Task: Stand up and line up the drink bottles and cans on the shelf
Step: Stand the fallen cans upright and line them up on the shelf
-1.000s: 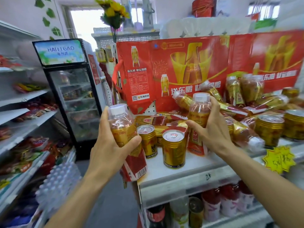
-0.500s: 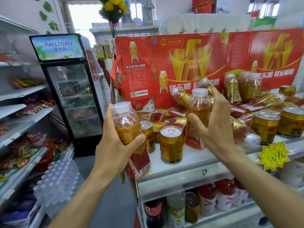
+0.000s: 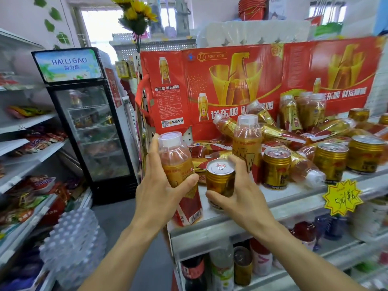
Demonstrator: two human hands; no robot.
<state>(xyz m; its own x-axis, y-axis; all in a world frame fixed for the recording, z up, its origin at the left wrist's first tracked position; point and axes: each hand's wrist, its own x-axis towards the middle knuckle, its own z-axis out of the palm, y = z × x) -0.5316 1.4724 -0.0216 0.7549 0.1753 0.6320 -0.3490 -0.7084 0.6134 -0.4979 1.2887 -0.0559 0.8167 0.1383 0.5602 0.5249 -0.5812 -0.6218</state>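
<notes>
Bottles and cans: my right hand [image 3: 239, 198] has left the upright amber plastic bottle [image 3: 247, 148] and now curls its fingers around a gold can [image 3: 220, 177] near the white shelf's [image 3: 294, 198] front-left corner, while my left hand [image 3: 161, 192] still grips another bottle [image 3: 178, 164].

Your left hand [image 3: 161, 190] hides the held bottle's [image 3: 180, 175] middle label, your right hand [image 3: 237, 194] hides the can's [image 3: 219, 177] base, and the right-edge can [image 3: 384, 119] is cut off.
</notes>
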